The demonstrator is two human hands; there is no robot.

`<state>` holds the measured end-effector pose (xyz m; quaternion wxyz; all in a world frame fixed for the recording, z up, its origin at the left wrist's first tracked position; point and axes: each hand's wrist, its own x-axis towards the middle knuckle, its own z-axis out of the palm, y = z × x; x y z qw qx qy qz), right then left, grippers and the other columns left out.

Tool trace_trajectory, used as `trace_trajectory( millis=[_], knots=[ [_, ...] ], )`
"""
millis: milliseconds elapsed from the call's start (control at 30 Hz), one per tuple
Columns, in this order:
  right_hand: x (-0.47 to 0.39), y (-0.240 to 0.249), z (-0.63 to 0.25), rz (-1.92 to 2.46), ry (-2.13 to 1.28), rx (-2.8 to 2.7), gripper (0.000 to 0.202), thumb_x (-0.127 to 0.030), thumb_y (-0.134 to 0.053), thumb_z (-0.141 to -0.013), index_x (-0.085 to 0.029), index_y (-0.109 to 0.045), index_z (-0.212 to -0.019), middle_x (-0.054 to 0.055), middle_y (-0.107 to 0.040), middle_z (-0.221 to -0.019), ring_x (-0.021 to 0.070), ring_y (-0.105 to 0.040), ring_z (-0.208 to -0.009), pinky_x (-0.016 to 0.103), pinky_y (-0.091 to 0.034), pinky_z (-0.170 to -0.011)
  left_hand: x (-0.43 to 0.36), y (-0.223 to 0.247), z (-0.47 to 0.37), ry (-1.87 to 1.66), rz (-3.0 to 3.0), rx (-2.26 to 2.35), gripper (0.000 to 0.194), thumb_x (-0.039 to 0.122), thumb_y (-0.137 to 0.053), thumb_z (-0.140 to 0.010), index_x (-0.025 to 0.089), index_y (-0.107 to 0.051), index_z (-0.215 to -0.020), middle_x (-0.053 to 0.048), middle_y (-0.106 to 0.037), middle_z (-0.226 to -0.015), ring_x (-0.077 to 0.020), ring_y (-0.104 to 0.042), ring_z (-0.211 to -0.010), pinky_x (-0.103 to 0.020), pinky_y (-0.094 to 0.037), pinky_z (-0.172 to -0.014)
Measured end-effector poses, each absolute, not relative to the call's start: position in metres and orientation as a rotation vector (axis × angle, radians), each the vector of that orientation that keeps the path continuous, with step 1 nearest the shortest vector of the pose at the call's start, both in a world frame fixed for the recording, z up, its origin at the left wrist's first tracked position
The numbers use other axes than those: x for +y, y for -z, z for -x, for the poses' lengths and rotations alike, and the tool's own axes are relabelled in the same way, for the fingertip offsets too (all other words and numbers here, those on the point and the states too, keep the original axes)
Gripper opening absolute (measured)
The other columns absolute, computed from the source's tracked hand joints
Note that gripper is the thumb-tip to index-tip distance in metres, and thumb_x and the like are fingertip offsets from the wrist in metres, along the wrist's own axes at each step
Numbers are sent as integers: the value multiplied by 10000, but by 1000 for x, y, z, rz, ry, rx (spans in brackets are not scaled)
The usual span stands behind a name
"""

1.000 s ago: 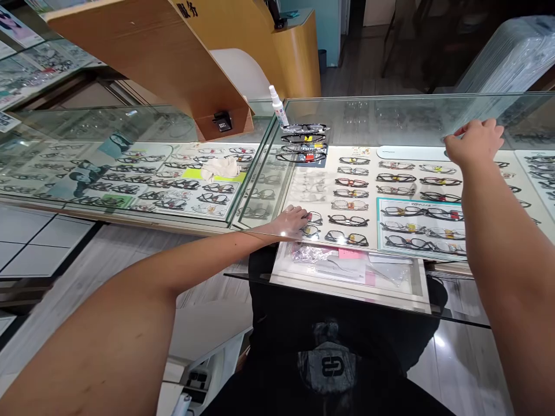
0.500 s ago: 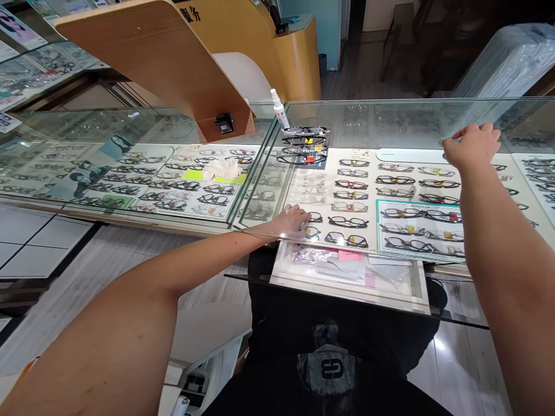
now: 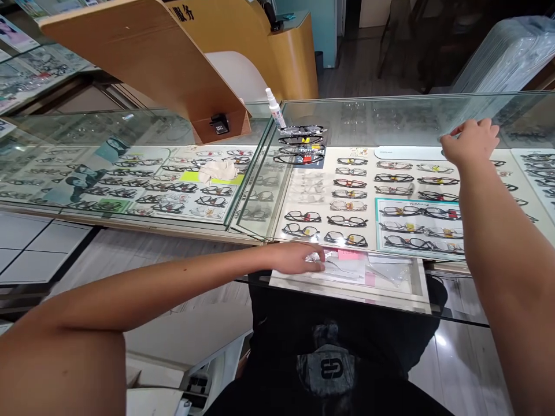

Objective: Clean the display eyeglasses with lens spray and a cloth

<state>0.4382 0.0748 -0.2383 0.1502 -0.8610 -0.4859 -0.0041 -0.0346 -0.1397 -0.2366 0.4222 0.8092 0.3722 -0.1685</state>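
My left hand is over the pulled-out drawer in front of the glass counter. Its fingers curl around a crinkled clear plastic bag among papers and other plastic packets. Farther off, my right hand hovers at or on the counter glass, thumb and fingers pinched together. Whatever lies in that pinch is too small to make out. Below it, rows of eyeglasses lie on a white display board. Several more eyeglasses are lined up near the white spray bottle.
To the left, a wooden board tilts above another glass case of eyeglasses, with a crumpled pale cloth there. Plastic-wrapped goods stand at the far right. A dark glass edge crosses just before my lap.
My left hand has moved down from the eyeglasses at the counter's near edge into the drawer, uncovering the frames there. My right hand has hardly moved.
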Motion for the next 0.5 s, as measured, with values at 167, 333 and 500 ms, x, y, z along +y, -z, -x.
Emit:
trace_trajectory(
  millis=[167, 333, 500],
  knots=[
    [74, 238, -439, 2470, -8, -1401, 290, -406, -644, -996, -219, -653, -1217, 213, -494, -1585, 405, -436, -1487, 568, -380, -1207, -154, 157, 19, 355, -1968, 484, 309, 489, -664, -1080, 276, -752, -1286, -58, -779, -1363, -264, -707, -1284, -365, -497, -1129],
    [80, 244, -446, 2462, -5, -1397, 288, -422, -642, -978, -232, -649, -1195, 205, -486, -1552, 400, -422, -1445, 571, -375, -1191, -89, 124, 29, 8, -2477, 873, 264, 384, -573, -1069, 231, -789, -1062, -43, -810, -1081, -252, -749, -1026, -408, -542, -957],
    [84, 250, -452, 2417, -1, -1412, 256, -422, -643, -957, -243, -634, -1139, 209, -497, -1497, 406, -417, -1405, 597, -381, -1172, 4, 136, 63, -159, -2860, 1317, 366, 417, -540, -1033, 178, -813, -1078, -75, -773, -1275, -365, -655, -1298, -567, -449, -1129]
  ],
)
